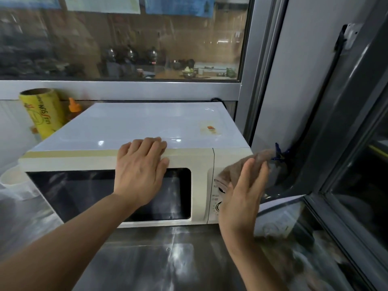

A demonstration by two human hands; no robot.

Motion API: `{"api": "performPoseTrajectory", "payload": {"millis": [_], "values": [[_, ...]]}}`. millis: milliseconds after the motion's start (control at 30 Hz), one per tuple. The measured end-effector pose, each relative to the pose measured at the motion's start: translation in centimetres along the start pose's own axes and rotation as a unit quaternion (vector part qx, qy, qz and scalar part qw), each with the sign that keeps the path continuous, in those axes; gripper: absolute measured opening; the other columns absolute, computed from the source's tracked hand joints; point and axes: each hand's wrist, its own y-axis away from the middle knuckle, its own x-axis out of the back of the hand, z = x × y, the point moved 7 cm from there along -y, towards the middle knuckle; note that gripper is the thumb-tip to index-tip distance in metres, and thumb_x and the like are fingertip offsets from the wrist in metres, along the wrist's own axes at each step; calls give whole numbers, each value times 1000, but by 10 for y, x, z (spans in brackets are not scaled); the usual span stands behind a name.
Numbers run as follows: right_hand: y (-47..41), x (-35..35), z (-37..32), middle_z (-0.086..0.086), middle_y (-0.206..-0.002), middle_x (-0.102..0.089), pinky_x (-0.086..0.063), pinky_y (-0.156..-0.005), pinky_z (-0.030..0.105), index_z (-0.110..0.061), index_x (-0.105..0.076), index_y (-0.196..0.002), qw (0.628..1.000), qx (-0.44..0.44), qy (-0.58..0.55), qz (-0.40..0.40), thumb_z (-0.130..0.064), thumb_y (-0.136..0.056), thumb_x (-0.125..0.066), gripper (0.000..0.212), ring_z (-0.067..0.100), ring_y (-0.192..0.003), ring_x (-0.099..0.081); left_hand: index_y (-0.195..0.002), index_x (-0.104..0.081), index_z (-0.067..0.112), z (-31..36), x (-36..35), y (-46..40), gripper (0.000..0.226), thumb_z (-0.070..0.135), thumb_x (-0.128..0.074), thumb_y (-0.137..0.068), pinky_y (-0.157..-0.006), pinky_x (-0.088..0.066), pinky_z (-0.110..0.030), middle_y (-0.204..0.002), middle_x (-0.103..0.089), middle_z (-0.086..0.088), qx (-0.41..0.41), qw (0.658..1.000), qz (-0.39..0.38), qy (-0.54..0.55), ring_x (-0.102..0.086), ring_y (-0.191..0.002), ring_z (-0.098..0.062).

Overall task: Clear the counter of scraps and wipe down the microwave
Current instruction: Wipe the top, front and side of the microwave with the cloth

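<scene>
White microwave (134, 131) sits mid-frame on a steel surface (159, 259), door shut. Left hand (140, 171) lies flat over the top front edge and upper door, fingers (155, 143) extended and close together, gripping nothing. Right hand (241, 198) presses a brown cloth (262, 159) against the control panel at the microwave's right end, fingers straight and together on the cloth. Yellow wrap roll (45, 112) and orange-capped bottle (74, 106) stand upper left, behind the microwave.
</scene>
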Motion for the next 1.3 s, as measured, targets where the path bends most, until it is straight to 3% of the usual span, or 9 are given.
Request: {"api": "performPoseTrajectory", "payload": {"millis": [67,167,233,333,533,700,1000,1167,1300], "values": [[-5,10,-2,22,-135,-34,-48,-98,44,-2,-46,-134,999,15,-30,36,6,-73,-72,67,32,-118,-46,-113,-57,16,0,0,0,41,36,-30,-90,-87,-32,-39,-118,-60,-2,3,1000,-3,2,-54,-99,-30],[-3,7,-15,10,-121,-33,-42,-98,24,-7,-54,-121,996,25,-61,55,8,-70,-73,57,27,-102,-52,-114,-56,16,1,-1,-1,42,36,-29,-90,-87,-32,-40,-119,-60,-2,4,1000,-10,-4,-53,-100,-30],[5,-1,-25,9,-119,-33,-41,-97,27,-7,-51,-117,996,9,-82,42,12,-64,-73,61,32,-104,-53,-115,-55,16,0,-2,-1,41,36,-29,-90,-88,-31,-39,-119,-59,-2,5,1000,-13,-6,-53,-100,-29],[12,-2,-29,7,-117,-33,-40,-100,29,-12,-48,-115,994,15,-109,20,17,-61,-71,65,23,-108,-47,-113,-55,16,0,-2,-1,38,34,-31,-90,-87,-29,-37,-117,-59,-2,0,1000,-7,-4,-53,-99,-29],[1,22,-39,11,-114,-45,-32,-98,3,-5,-59,-116,978,47,-204,-8,5,-76,-69,42,3,-106,-43,-109,-57,15,-1,0,-1,33,31,-36,-88,-85,-28,-36,-113,-61,-2,-6,1000,11,8,-54,-95,-30],[4,-3,-75,13,-118,-38,-47,-93,37,-15,-53,-111,990,55,-128,24,-2,-74,-69,42,24,-110,-43,-110,-56,15,-4,0,-2,32,31,-39,-89,-81,-28,-34,-112,-61,-2,-26,999,22,25,-54,-93,-30],[74,-34,-47,12,-120,-35,-51,-81,43,-21,-48,-113,997,62,-18,34,-7,-80,-66,40,29,-104,-43,-111,-56,15,-6,-4,0,31,32,-39,-91,-82,-26,-34,-114,-60,-3,-48,997,41,36,-53,-95,-29],[65,-25,-63,5,-126,-27,-37,-101,49,-9,-49,-118,992,3,-128,3,-16,-78,-57,41,24,-120,-34,-110,-55,14,-6,-4,0,31,32,-38,-91,-81,-25,-34,-114,-59,-3,-52,997,39,35,-52,-95,-29],[30,-20,-86,10,-129,-25,-28,-111,39,-4,-44,-125,987,2,-161,12,-20,-76,-43,51,25,-125,-30,-109,-55,13,-5,-3,0,35,33,-33,-91,-80,-27,-35,-113,-60,-5,-58,997,36,38,-53,-95,-30]]}}
